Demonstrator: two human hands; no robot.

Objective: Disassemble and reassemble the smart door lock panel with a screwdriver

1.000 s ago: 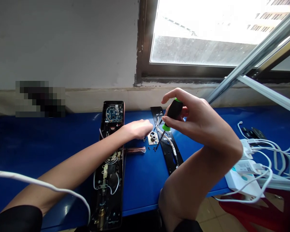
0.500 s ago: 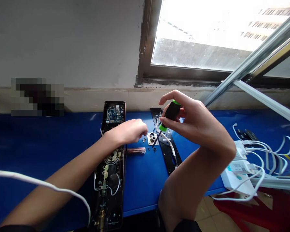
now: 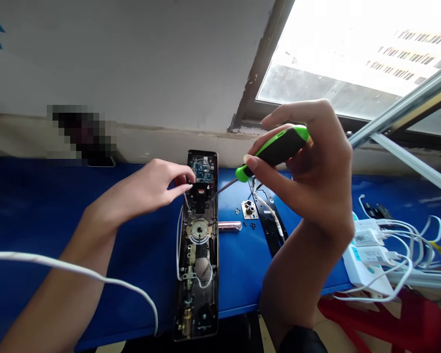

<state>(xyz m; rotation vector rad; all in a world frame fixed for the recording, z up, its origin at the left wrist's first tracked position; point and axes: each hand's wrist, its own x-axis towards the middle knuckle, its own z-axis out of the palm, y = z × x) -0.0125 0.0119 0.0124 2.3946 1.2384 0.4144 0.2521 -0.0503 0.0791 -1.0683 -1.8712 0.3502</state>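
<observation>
My right hand [image 3: 316, 162] grips a screwdriver [image 3: 275, 151] by its black and green handle. The thin shaft points left and down, its tip over the right edge of an opened lock housing [image 3: 216, 255]. My left hand [image 3: 161, 181] is at the housing's upper left edge, thumb and fingers closed near the blue circuit board [image 3: 202, 169]; whatever is between them is hidden. Inside the long dark housing are a round metal part [image 3: 199, 230], white wires and a brass cylinder [image 3: 186, 321]. To its right lie a small square metal plate [image 3: 249, 210] and tiny screws [image 3: 253, 226].
A copper-coloured cylinder [image 3: 230, 225] lies beside the housing on the blue table [image 3: 147, 284]. A black panel [image 3: 270, 225] with a white cable is farther right. White chargers on a power strip [image 3: 367, 274] trail cables. A white cable [image 3: 77, 272] crosses above my left arm.
My left hand has gone from beside the small screws to the housing's upper left edge. My right hand has swung the screwdriver's tip leftward to the housing. The view has shifted left.
</observation>
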